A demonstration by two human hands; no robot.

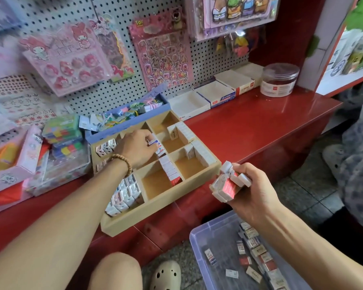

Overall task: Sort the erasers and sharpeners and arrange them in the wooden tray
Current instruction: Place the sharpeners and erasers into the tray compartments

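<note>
Left hand (137, 148) pinches an eraser (153, 143) over the wooden tray (161, 208) at frame centre, right hand (246, 191) clamps a stack of erasers (228, 185); small, light, rubbery blocks, probably best pinched across the sleeved sides.

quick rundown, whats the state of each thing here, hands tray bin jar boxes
left hand: pinching an eraser inside the wooden tray
right hand: gripping a bunch of erasers
wooden tray: partly filled, several compartments part bare
plastic bin: open, loose erasers inside
clear jar: lid on
white boxes: open, contents not visible
</note>
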